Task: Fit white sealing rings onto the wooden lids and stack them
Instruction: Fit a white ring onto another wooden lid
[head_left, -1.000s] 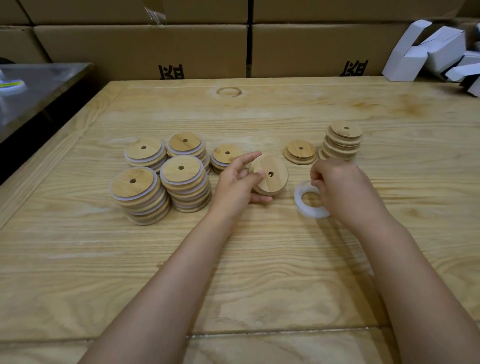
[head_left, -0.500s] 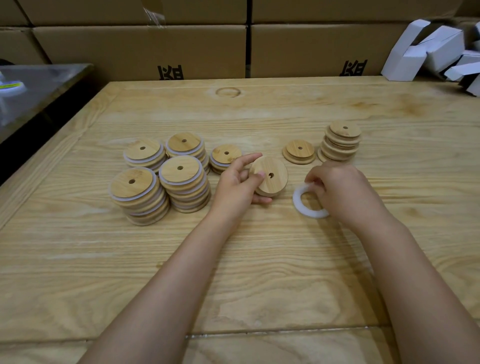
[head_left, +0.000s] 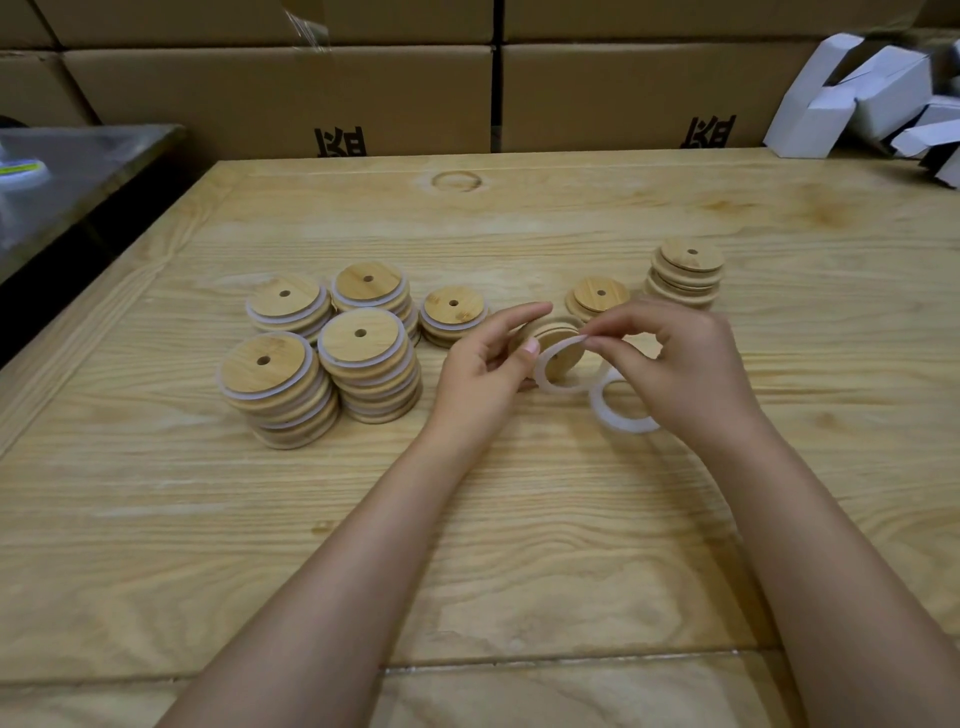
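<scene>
- Left hand (head_left: 480, 374) gripping a wooden lid (head_left: 558, 348) on edge, thumb and fingers clamped round it, so roughly half the lid hidden behind them.
- Right hand (head_left: 680, 364) pinching a white sealing ring (head_left: 545, 375) by its top edge, right up against the lid face; can't really tell if seated yet.
- Another white ring (head_left: 618, 415) flat on the surface (head_left: 467, 519), far side tucked under the right hand.
- Ringed stacks (head_left: 322, 358) clustered to the left, five of them; the back ones partly blocked by the front ones.
- Bare lids (head_left: 683, 273) stacked off to the right, plus a short pile (head_left: 597, 297) just beside, its near edge cut off by fingertips.
- Cardboard boxes (head_left: 363, 88) behind, printing half hidden by the surface edge.
</scene>
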